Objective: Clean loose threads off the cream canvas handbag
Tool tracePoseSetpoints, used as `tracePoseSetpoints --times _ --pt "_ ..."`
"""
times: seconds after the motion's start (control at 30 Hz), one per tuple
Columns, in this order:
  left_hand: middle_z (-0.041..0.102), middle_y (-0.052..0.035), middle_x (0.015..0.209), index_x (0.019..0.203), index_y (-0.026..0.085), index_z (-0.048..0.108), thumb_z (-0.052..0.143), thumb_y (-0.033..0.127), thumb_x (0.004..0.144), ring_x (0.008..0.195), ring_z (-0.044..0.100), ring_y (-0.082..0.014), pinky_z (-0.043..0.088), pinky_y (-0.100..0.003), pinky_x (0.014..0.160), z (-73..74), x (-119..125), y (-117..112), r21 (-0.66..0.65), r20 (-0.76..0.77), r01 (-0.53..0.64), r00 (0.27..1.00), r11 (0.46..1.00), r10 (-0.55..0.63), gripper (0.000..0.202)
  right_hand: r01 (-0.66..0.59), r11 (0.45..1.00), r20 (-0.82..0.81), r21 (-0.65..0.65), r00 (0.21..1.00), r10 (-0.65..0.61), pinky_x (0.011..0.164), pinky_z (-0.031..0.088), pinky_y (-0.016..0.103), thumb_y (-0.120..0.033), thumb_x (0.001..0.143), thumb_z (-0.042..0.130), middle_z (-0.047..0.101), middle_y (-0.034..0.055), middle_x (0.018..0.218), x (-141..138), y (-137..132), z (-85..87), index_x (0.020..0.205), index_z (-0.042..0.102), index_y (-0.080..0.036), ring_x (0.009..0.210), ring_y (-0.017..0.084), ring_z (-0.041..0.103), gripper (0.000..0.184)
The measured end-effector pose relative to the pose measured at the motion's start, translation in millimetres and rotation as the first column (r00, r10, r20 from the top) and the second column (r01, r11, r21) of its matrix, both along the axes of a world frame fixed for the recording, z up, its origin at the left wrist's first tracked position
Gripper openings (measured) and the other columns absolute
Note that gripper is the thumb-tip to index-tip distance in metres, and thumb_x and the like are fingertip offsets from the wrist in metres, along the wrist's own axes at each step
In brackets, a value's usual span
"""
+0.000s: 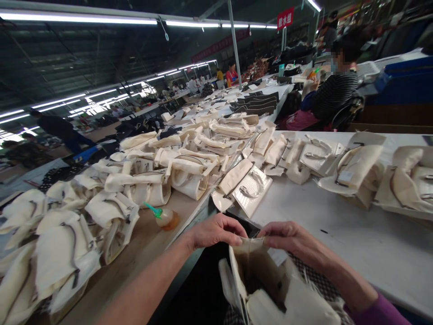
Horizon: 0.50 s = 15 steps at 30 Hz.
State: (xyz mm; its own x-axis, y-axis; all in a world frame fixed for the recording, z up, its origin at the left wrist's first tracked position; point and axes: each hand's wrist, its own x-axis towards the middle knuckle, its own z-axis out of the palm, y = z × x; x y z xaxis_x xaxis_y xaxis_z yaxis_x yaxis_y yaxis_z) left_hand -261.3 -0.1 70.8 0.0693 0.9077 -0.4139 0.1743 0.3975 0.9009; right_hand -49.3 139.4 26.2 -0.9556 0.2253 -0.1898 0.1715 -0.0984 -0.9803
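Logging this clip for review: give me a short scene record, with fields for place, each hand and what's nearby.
Place: factory workbench under strip lights
Left hand: grips top edge of cream handbag
Right hand: grips same edge
Nearby: rows of cream handbags; squeeze bottle with green nozzle
Co-worker: seated, striped top

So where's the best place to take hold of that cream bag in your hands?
The top rim of its open mouth, from above, a hand each side, like the left hand and right hand now: that edge stands clear, while the cream flaps below sag loosely.
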Motion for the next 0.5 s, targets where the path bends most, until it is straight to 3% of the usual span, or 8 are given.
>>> tracePoseSetpoints --times 0.13,0.27,0.5 --pt "0.060 0.0023 0.072 0.091 0.014 0.073 0.071 0.025 0.074 0.065 0.047 -0.0096 0.037 -0.020 0.063 8.0 15.0 -6.5 0.031 -0.055 -0.011 0.998 0.999 0.013 0.020 0.058 0.990 -0.014 0.127 0.998 -0.057 0.080 0.042 0.031 -0.041 0.086 0.061 0.068 0.0003 0.090 11.2 -9.9 4.3 0.100 0.072 -0.025 0.087 0.021 0.058 0.023" --pt "0.065 0.0002 0.081 0.092 0.014 0.069 0.069 0.024 0.076 0.072 0.053 -0.0121 0.041 -0.021 0.065 18.0 36.7 -17.6 0.067 -0.183 -0.036 0.982 0.997 0.048 0.019 0.068 0.966 -0.130 0.249 0.991 -0.036 0.084 0.043 0.029 -0.032 0.093 0.053 0.066 0.0004 0.098 23.7 -23.1 12.0 0.100 0.070 -0.027 0.093 0.019 0.059 0.019" --pt "0.065 0.0039 0.087 0.089 0.020 0.067 0.069 0.019 0.080 0.078 0.057 -0.0122 0.042 -0.020 0.069 39.0 70.3 -32.0 0.127 -0.426 -0.006 0.903 0.992 0.060 0.009 0.026 0.956 -0.203 0.292 0.979 0.036 0.089 0.043 0.030 -0.022 0.095 0.049 0.058 0.0015 0.102 41.6 -39.0 25.0 0.104 0.065 -0.028 0.096 0.018 0.057 0.019"
